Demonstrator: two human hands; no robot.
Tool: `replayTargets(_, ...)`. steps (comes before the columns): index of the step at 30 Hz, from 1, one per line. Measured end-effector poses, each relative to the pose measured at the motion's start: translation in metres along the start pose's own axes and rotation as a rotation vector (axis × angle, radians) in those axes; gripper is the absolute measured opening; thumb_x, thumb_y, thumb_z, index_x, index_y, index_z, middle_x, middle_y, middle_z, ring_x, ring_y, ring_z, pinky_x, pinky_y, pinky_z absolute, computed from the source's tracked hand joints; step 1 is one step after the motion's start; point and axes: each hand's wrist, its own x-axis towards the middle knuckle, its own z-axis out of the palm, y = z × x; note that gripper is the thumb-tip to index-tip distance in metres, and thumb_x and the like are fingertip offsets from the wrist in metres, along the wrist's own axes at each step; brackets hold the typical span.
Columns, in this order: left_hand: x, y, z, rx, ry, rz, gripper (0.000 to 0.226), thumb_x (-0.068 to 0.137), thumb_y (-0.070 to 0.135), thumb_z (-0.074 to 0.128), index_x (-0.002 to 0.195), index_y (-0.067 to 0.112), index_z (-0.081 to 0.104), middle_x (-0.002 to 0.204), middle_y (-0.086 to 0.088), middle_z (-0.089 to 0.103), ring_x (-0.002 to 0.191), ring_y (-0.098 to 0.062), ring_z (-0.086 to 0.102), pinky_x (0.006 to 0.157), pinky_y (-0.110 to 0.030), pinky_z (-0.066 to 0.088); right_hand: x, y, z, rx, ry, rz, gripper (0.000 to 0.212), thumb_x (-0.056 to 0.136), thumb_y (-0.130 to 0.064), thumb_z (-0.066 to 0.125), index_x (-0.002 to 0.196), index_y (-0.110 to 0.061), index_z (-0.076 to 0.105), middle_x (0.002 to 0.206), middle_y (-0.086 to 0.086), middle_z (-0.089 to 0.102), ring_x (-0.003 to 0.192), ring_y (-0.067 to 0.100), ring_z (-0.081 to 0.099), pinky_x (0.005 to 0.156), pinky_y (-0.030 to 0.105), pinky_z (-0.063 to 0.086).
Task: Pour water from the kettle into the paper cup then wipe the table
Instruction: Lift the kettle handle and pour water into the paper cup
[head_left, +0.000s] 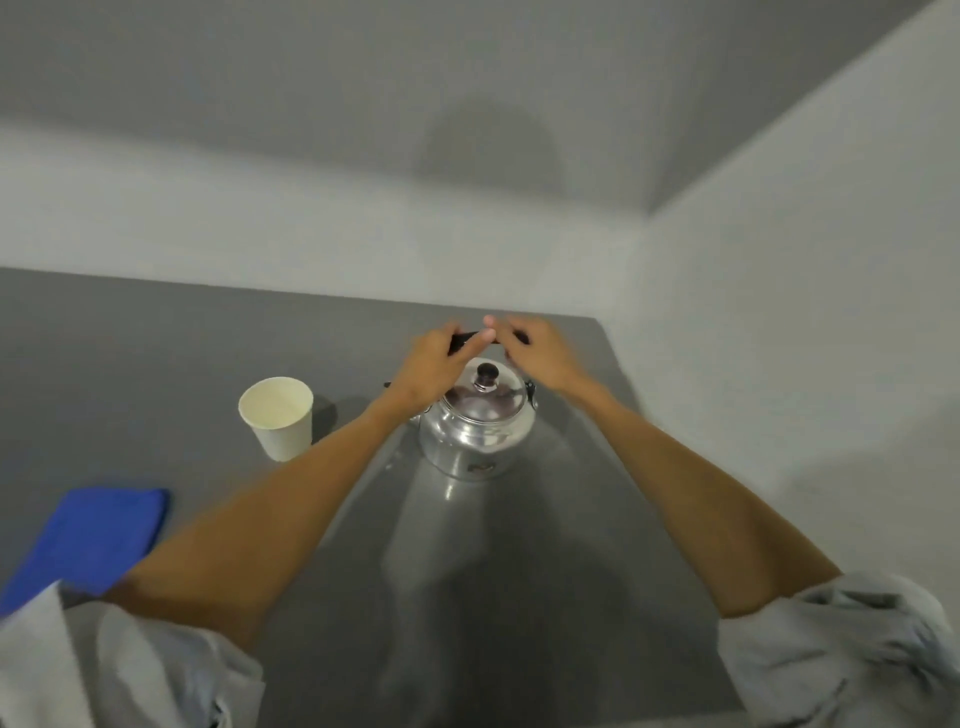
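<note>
Kettle (475, 426) upright on desk (156, 332). Left hand (436, 364) and right hand (540, 353) both clamped on its handle (467, 336). Paper cup (278, 418) left of kettle, apart. Risk: a fast tilt could overshoot the cup and flood the desk.

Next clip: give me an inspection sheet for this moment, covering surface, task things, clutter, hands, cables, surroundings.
Surface: grey table, glossy, with reflections near the kettle; no clear spill seen.
Task things: metal kettle upright on the table, lid on; paper cup upright to its left, apart from it, contents cannot be told; blue cloth folded flat at the near left edge.
Clutter: nothing seen.
Hands: left hand and right hand both closed on the black handle above the lid; grey sleeves pushed up.
Cables: nothing seen.
Surroundings: plain pale walls meeting in a corner behind and to the right of the table.
</note>
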Motion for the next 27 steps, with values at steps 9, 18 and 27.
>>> replayTargets(9,-0.001,0.003,0.001,-0.105,0.111,0.017,0.042,0.089,0.047,0.053,0.063,0.014,0.045,0.054,0.002,0.039,0.044,-0.004,0.033,0.047,-0.013,0.033,0.011,-0.004,0.013,0.094,0.203,-0.026,0.058,0.087,-0.048,0.054,0.043,-0.015,0.038,0.037,-0.008,0.023,0.039,0.008,0.021,0.044,0.022,0.022)
replayTargets(18,0.023,0.086,-0.058,-0.058,0.256,0.266,0.041,0.088,0.049,0.053,0.080,0.009,0.059,0.058,0.007,0.049,0.050,-0.002,0.042,0.054,-0.012,0.038,0.028,-0.098,-0.049,0.092,0.385,-0.255,0.062,0.086,-0.042,0.057,0.050,0.007,0.040,0.045,0.018,0.031,0.042,0.013,0.025,0.049,0.028,0.029)
replayTargets(27,0.012,0.115,-0.139,-0.056,0.118,0.305,0.039,0.082,0.055,0.059,0.100,0.021,0.057,0.079,0.003,0.059,0.074,-0.009,0.056,0.067,-0.024,0.050,0.029,-0.167,-0.057,0.038,0.424,-0.336,0.055,0.081,-0.037,0.060,0.045,-0.002,0.037,0.043,0.005,0.027,0.047,0.018,0.027,0.053,0.031,0.030)
